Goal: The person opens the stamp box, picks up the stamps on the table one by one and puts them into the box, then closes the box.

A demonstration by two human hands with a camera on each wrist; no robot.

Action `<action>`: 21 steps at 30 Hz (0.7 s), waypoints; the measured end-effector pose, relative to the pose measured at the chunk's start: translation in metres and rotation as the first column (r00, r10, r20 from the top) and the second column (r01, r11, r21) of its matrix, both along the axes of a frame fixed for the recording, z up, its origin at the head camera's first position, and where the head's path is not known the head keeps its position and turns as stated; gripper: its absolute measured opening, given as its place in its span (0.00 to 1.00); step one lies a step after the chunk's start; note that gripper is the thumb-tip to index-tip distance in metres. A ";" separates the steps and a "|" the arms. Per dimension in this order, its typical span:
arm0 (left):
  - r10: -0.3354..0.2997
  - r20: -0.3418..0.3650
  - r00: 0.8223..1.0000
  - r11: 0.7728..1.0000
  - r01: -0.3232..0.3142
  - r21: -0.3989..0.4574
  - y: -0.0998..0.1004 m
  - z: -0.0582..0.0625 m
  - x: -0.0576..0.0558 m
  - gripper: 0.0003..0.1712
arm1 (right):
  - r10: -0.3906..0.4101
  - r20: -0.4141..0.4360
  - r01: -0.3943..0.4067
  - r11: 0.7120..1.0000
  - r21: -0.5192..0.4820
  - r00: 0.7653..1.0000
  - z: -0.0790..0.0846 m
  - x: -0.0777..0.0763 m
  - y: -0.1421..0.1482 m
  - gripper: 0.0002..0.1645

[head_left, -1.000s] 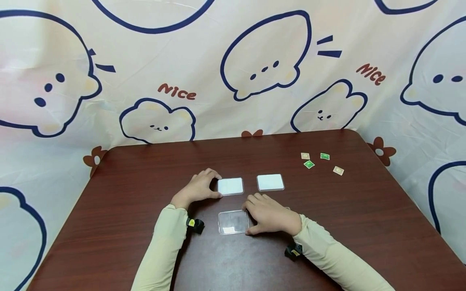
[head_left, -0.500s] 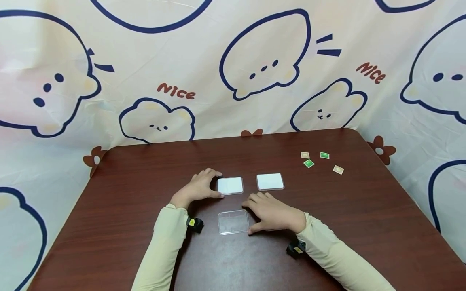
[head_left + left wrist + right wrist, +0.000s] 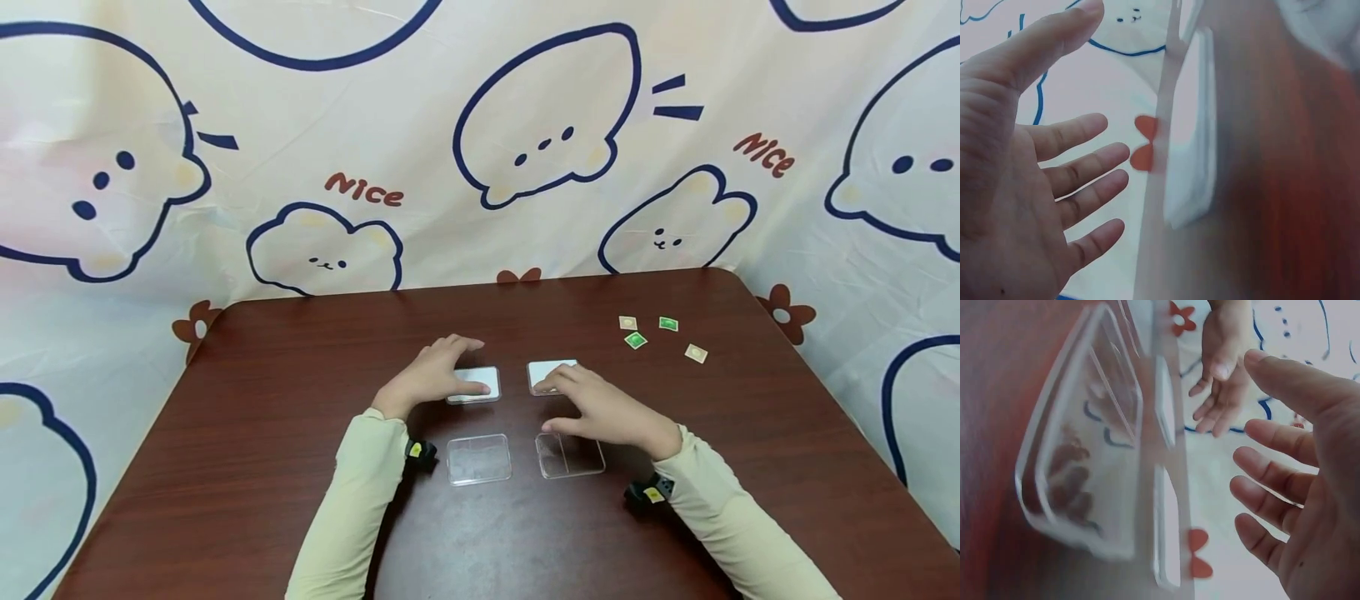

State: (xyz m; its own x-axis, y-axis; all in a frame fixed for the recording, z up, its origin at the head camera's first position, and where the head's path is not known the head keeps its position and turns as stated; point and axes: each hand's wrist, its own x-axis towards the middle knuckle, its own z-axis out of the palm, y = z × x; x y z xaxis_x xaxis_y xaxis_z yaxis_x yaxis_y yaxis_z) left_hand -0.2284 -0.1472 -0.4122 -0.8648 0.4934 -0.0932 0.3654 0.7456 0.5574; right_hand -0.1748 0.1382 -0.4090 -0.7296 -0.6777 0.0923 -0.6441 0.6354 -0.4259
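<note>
My left hand (image 3: 431, 373) is held over a flat clear box with a white card-like top (image 3: 480, 375), its fingers apart and holding nothing. In the left wrist view a white box (image 3: 1191, 137) stays clear of the relaxed fingers. My right hand (image 3: 606, 408) hovers above a second white-topped box (image 3: 542, 372), hiding part of it, and above a clear plastic lid or tray (image 3: 567, 463). The right wrist view shows nothing between its loosely bent fingers. Nearer me on the left lies another see-through lid or tray (image 3: 478, 458).
Several small square pieces lie at the far right of the brown table (image 3: 225, 467): green ones (image 3: 668, 324) and beige ones (image 3: 696, 353). A printed cloth (image 3: 435, 100) hangs behind the table's back edge.
My right hand has left the left clear tray's right edge, moving right and away from me, which uncovers the second tray. My left hand has lifted off its white-topped box and shifted right.
</note>
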 end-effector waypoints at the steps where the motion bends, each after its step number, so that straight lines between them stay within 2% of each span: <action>1: -0.007 -0.003 1.000 1.000 0.007 0.006 0.004 0.001 -0.001 0.46 | -0.014 -0.004 0.014 1.000 -0.014 1.000 0.001 -0.002 0.004 0.29; 7: -0.038 -0.029 0.999 0.999 0.038 0.010 0.027 0.006 -0.004 0.46 | -0.107 -0.009 0.106 0.991 -0.081 0.994 0.003 -0.012 0.032 0.29; 11: -0.045 -0.038 0.998 0.999 0.045 -0.002 0.041 0.006 -0.008 0.46 | -0.175 0.024 0.177 0.979 -0.103 0.984 0.003 -0.018 0.056 0.30; 16: -0.062 -0.019 0.998 0.998 0.062 -0.014 0.058 0.004 -0.014 0.47 | -0.272 0.072 0.279 0.954 -0.109 0.960 -0.001 -0.024 0.084 0.33; 21: -0.078 0.005 0.997 0.995 0.078 -0.065 0.071 0.001 -0.016 0.47 | -0.350 0.104 0.359 0.930 -0.078 0.931 -0.007 -0.027 0.107 0.36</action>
